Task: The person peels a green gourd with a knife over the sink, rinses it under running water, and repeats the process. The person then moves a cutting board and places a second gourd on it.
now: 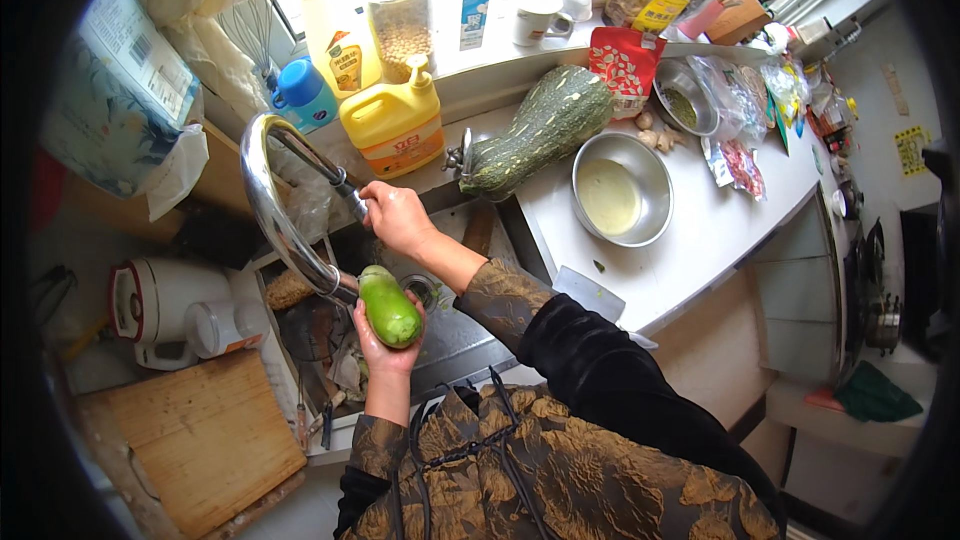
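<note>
My left hand is wrapped around a glossy light-green oblong vegetable, perhaps an eggplant or squash. It is held tilted over the metal sink, next to one collared end of the chrome faucet. My right hand is closed at the faucet's other collared end, fingers curled and partly hidden. The drain shows just beyond the vegetable. Whether water is running I cannot make out.
A large dark-green squash lies behind the sink. Beside it on the white counter are a steel bowl of pale liquid and a cleaver-like blade. A yellow jug stands behind the faucet. At lower left lies a wooden cutting board.
</note>
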The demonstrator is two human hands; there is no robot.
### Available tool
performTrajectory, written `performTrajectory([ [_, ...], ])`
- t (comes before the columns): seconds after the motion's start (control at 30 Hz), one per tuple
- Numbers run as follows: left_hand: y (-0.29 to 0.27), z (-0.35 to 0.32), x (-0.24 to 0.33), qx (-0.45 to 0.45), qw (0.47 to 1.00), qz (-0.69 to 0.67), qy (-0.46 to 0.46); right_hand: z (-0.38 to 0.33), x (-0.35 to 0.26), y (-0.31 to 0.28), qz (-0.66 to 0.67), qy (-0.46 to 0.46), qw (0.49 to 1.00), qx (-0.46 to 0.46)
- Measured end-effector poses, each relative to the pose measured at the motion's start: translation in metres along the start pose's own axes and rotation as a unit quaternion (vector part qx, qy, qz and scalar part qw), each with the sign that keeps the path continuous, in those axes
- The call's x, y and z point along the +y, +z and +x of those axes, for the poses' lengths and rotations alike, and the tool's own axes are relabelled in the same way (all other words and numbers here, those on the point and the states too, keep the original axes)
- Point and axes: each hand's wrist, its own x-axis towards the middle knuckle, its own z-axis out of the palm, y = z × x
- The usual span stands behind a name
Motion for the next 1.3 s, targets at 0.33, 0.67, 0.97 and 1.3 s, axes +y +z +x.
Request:
performTrajectory([
  [0.33, 0.019, -0.045, 0.024, -0.011, 0.942, 0.333, 0.05, -0.042, -0.094, -0.09, 0.038, -0.051, 0.987, -0.147],
  [0.67, -0.049, -0.012, 0.003, 0.109, 0.837, 0.537, 0.015, -0.239, 0.041, -0.087, -0.41, 0.026, 0.893, -0.184],
  [0.97, -0.05, -0.039, -0.002, 0.003, 0.768, 0.628, 0.126, -0.29, -0.067, -0.177, 0.035, -0.04, 0.998, -0.017],
  [1.3, -0.056, -0.081, -0.057, 0.122, 0.733, 0.658, 0.117, -0.351, -0.006, -0.212, -0.434, -0.138, 0.879, -0.141],
])
